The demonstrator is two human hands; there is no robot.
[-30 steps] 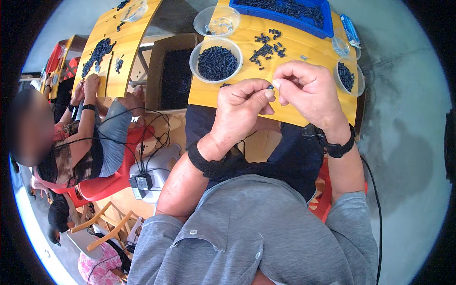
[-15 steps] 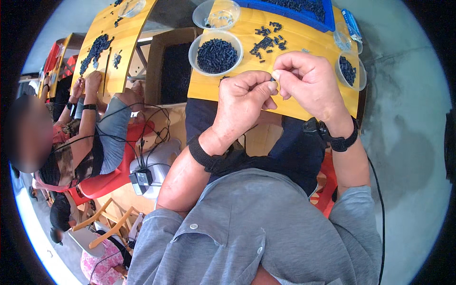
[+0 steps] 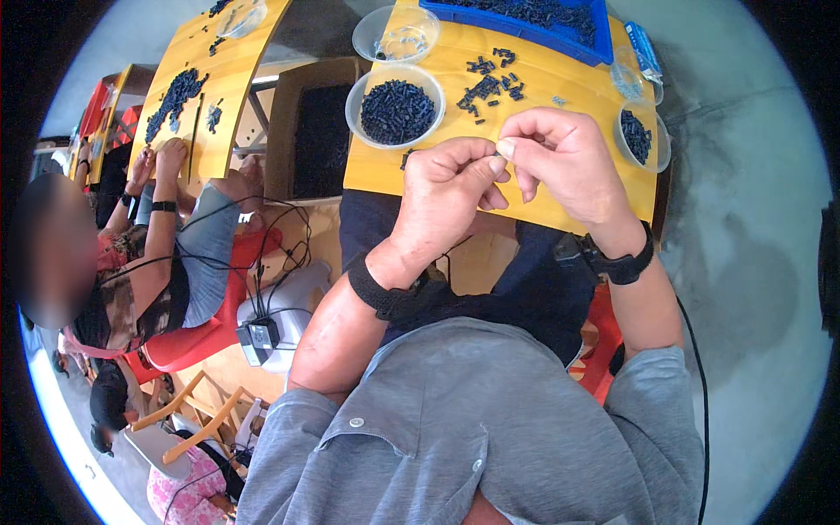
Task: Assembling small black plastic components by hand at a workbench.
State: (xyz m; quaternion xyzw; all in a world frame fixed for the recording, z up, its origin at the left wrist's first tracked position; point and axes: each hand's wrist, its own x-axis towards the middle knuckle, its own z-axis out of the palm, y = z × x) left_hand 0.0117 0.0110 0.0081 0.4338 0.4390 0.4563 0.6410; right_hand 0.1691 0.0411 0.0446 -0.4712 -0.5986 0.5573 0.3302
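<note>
Over the near edge of the yellow table (image 3: pixel 595 92), my two hands meet fingertip to fingertip. My left hand (image 3: pixel 444 185) pinches a small dark piece (image 3: pixel 498 155) between thumb and forefinger; most of it is hidden. The thumb and forefinger of my right hand (image 3: pixel 569 166) close at that same piece, and whether they hold a second tiny part cannot be seen. Beyond my hands lies a loose group of short black cylindrical pieces (image 3: pixel 484 88). To the left stands a clear plastic bowl (image 3: pixel 351 112) full of similar black pieces.
A blue tray (image 3: pixel 534 37) of black pieces sits at the back. Another clear bowl (image 3: pixel 358 39) holds small pale parts. At right stand a tub (image 3: pixel 663 150) of black pieces and a blue box (image 3: pixel 641 48). A co-worker's hands (image 3: pixel 157 163) work at the left table. Cables (image 3: pixel 297 214) hang between.
My right fingertips have drawn slightly closer to my left thumb, covering more of the dark piece. The table scene has shifted slightly in view.
</note>
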